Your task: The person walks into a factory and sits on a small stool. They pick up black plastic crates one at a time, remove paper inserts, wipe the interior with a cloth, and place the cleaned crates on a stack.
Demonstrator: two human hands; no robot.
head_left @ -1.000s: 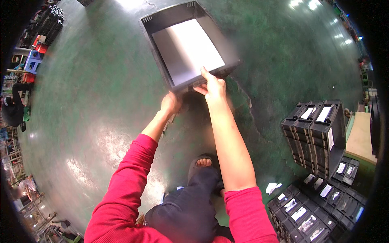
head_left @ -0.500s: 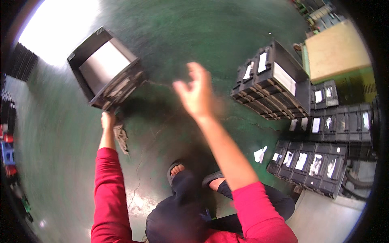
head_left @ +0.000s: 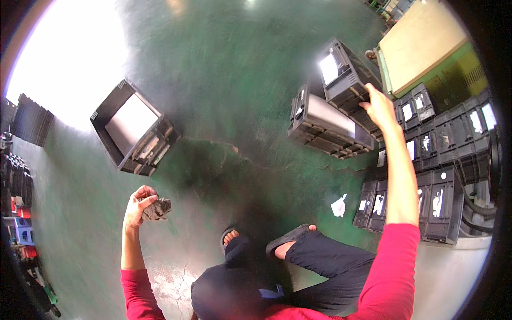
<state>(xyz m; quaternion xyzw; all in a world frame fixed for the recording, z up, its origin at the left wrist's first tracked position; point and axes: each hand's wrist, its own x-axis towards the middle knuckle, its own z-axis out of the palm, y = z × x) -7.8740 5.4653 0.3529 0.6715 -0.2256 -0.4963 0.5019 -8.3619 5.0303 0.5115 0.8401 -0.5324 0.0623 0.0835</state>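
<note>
Head view: clutching soft-looking cloth point(head_left: 156, 210) in left hand point(head_left: 138, 207); grasping probably stiff crate point(head_left: 344, 94) with right hand point(head_left: 382, 110), best by edge under grip.

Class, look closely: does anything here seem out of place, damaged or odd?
Yes. A white scrap, apparently paper, lies loose on the green floor near the black crates at lower right, like stray litter. The floor also looks damaged: a ragged crack runs across it.

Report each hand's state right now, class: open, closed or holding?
Left hand: closed, holding a crumpled greyish cloth.
Right hand: closed on the rim of a black crate.
</note>
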